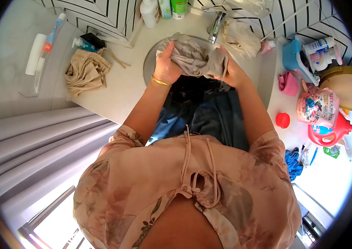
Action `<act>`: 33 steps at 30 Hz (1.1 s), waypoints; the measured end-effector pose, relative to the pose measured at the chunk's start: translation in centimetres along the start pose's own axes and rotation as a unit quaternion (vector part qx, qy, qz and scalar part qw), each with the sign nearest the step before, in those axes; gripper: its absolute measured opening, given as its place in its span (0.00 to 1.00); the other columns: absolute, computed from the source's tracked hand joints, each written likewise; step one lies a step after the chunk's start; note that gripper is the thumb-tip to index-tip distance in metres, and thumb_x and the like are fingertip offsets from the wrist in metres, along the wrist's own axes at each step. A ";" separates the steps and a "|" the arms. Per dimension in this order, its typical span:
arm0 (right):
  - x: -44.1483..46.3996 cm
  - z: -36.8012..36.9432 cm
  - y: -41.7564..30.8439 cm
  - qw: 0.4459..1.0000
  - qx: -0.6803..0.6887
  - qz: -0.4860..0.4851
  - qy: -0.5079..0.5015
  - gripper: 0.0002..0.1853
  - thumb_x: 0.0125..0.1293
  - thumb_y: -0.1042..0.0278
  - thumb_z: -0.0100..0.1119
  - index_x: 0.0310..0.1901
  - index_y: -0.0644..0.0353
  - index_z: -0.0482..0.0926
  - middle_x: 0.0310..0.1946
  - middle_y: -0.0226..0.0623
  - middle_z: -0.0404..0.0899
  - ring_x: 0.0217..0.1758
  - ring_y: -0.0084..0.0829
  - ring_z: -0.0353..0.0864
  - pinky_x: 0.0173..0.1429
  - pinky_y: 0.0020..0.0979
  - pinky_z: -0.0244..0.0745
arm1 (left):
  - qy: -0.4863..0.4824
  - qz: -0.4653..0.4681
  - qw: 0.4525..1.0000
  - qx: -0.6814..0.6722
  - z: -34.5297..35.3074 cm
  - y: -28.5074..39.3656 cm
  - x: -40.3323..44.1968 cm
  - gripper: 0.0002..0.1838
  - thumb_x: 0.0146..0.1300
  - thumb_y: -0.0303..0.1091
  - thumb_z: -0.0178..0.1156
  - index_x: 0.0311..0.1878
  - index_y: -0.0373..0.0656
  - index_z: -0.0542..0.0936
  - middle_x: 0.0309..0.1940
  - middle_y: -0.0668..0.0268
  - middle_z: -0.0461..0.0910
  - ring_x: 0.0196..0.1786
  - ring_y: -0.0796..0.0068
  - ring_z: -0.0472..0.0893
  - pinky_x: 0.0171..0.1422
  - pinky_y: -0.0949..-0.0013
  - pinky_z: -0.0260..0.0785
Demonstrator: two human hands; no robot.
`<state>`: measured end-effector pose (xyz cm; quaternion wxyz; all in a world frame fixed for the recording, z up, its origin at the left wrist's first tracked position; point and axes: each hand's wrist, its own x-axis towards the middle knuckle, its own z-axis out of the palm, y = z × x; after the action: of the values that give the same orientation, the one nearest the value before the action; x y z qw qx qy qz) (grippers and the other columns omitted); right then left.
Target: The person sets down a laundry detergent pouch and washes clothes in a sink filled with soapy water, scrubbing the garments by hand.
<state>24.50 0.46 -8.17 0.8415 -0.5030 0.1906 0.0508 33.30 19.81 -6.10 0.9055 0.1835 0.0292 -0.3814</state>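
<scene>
The left hand [167, 68] and right hand [233, 74] have their fingers closed around opposite ends of 1 bunched grey cloth [192, 56]. It lies directly between the 2 hands, long axis running side to side over the sink [149, 65]; neither hand is clearly nearer. Dark cloth [190, 89] shows at the sink's near side. Beyond the sink stands the tap [216, 28]; left of the sink, beige cloth [86, 71].

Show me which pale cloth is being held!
The greyish cloth over the basin, gripped by the left hand and right hand; the beige cloth and cream cloth lie untouched on the counter.
</scene>
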 end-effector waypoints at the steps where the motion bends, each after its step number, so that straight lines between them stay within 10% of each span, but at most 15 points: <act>1: -1.5 0.3 0.1 0.992 -0.102 -0.071 0.027 0.28 0.55 0.55 0.57 0.53 0.62 0.63 0.36 0.35 0.74 0.31 0.31 0.70 0.33 0.24 0.68 | -0.024 0.016 1.000 0.000 0.0 0.2 0.1 0.21 0.62 0.41 0.49 0.53 0.37 0.66 0.53 0.57 0.68 0.56 0.59 0.67 0.62 0.57 0.56; 5: -5.1 2.3 -2.1 0.957 -0.282 0.016 -0.061 0.43 0.53 0.63 0.62 0.64 0.62 0.44 0.43 0.33 0.70 0.33 0.25 0.70 0.33 0.22 0.67 | 0.001 0.050 0.999 -0.007 -0.3 0.3 0.7 0.19 0.62 0.37 0.49 0.52 0.36 0.66 0.51 0.59 0.70 0.54 0.60 0.68 0.60 0.59 0.58; 6: -4.5 2.7 0.5 0.944 -0.282 -0.165 -0.046 0.36 0.51 0.66 0.64 0.60 0.64 0.57 0.41 0.34 0.72 0.35 0.21 0.71 0.36 0.21 0.67 | 0.029 0.053 0.998 0.016 0.0 0.1 0.5 0.18 0.62 0.37 0.49 0.52 0.37 0.67 0.50 0.59 0.70 0.53 0.61 0.69 0.59 0.60 0.59; 10: -4.5 4.1 -0.3 0.953 -0.300 0.041 -0.032 0.16 0.55 0.72 0.57 0.46 0.65 0.73 0.39 0.35 0.76 0.47 0.24 0.71 0.53 0.27 0.64 | 0.089 0.070 0.988 0.103 1.3 -0.1 0.5 0.17 0.61 0.37 0.51 0.49 0.37 0.69 0.47 0.60 0.72 0.50 0.64 0.71 0.56 0.63 0.63; 16: -4.2 2.6 -4.6 0.979 0.201 -0.015 -0.025 0.17 0.57 0.69 0.52 0.49 0.63 0.69 0.44 0.40 0.75 0.46 0.34 0.75 0.51 0.34 0.70 | -0.030 0.004 1.000 0.008 -0.1 0.9 -1.6 0.32 0.58 0.56 0.48 0.56 0.38 0.64 0.54 0.56 0.68 0.57 0.60 0.67 0.62 0.57 0.58; 20: -3.3 3.4 -4.4 0.973 0.229 -0.025 0.015 0.19 0.53 0.74 0.50 0.50 0.64 0.68 0.45 0.42 0.73 0.46 0.38 0.74 0.50 0.37 0.71 | -0.015 -0.079 0.984 -0.160 -1.3 -3.2 -3.0 0.44 0.50 0.71 0.43 0.60 0.43 0.63 0.58 0.56 0.65 0.58 0.55 0.65 0.63 0.54 0.55; 22: -2.3 3.5 -2.8 0.976 0.202 -0.025 0.080 0.20 0.51 0.76 0.49 0.49 0.64 0.68 0.45 0.43 0.73 0.45 0.38 0.74 0.48 0.37 0.71 | 0.023 -0.074 0.989 -0.124 -1.8 -4.0 -2.5 0.37 0.52 0.62 0.50 0.57 0.42 0.66 0.54 0.57 0.69 0.55 0.56 0.69 0.61 0.53 0.58; 25: -1.7 4.2 -0.1 0.977 -0.053 -0.142 0.150 0.25 0.47 0.78 0.48 0.52 0.67 0.65 0.44 0.45 0.73 0.43 0.36 0.74 0.46 0.34 0.71 | 0.134 -0.079 0.986 -0.058 -2.4 -2.7 -0.9 0.22 0.57 0.45 0.50 0.51 0.41 0.72 0.47 0.58 0.74 0.51 0.59 0.72 0.58 0.56 0.62; 29: -5.0 12.1 1.9 0.825 -0.418 -0.369 0.097 0.29 0.48 0.71 0.53 0.56 0.61 0.63 0.55 0.56 0.63 0.45 0.47 0.75 0.44 0.36 0.71 | -0.019 -0.121 0.973 -0.198 -6.2 -2.9 1.0 0.15 0.56 0.39 0.50 0.43 0.40 0.74 0.42 0.61 0.76 0.45 0.62 0.75 0.53 0.60 0.66; 31: -4.2 12.8 3.7 0.686 -0.639 -0.328 0.115 0.20 0.51 0.61 0.53 0.47 0.58 0.72 0.47 0.56 0.70 0.39 0.51 0.75 0.40 0.40 0.71 | 0.058 -0.073 0.991 -0.099 -5.5 -4.1 1.1 0.14 0.58 0.36 0.46 0.44 0.40 0.73 0.42 0.60 0.75 0.46 0.62 0.74 0.54 0.59 0.65; 33: 1.4 9.4 2.4 0.731 -0.599 -0.214 0.246 0.18 0.53 0.55 0.51 0.39 0.60 0.74 0.40 0.55 0.73 0.35 0.51 0.75 0.37 0.43 0.70 | 0.138 -0.026 0.990 0.001 -4.7 -6.1 1.1 0.14 0.60 0.34 0.41 0.45 0.40 0.71 0.43 0.60 0.74 0.47 0.62 0.72 0.54 0.58 0.64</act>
<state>27.61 9.66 -6.72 0.2775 -0.9253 0.2088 -0.1525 30.19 16.82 -12.57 0.8823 0.2346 0.1580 -0.3763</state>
